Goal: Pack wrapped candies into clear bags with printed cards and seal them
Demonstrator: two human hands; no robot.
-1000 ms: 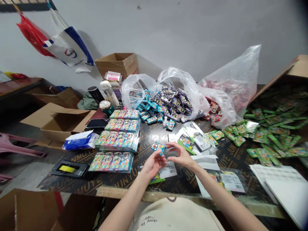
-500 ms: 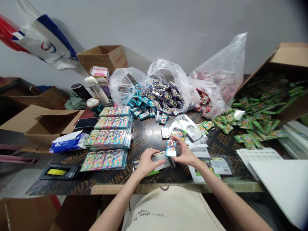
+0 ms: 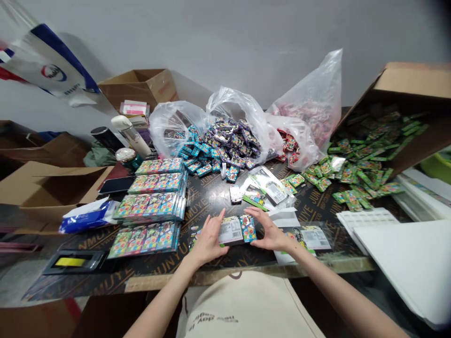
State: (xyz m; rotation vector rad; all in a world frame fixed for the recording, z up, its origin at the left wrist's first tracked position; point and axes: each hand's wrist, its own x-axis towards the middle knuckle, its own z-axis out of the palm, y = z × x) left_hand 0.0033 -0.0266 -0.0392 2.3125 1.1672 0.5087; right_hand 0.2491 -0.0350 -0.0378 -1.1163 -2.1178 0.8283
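My left hand (image 3: 208, 239) rests with fingers stretched on the left end of a clear flat sleeve with a printed card (image 3: 230, 231), lying near the front of the dark table (image 3: 211, 197). My right hand (image 3: 269, 232) pinches a small blue packet (image 3: 247, 228) and holds it down at the sleeve's right end. Both hands sit close together over the sleeve. Just beyond lie a loose small packet (image 3: 235, 193) and a few more sleeves (image 3: 269, 185).
Stacked filled sleeves (image 3: 151, 206) stand to the left. Plastic bags of blue and purple packets (image 3: 218, 145) and red packets (image 3: 299, 136) lie at the back. A tipped carton (image 3: 405, 94) spills green packets (image 3: 355, 173). White sheets (image 3: 405, 253) lie right, open cartons (image 3: 45, 183) left.
The blue packet passed from my left hand to my right, then came down from mid-air onto the sleeve. My left hand dropped onto the sleeve. The view shifted rightward.
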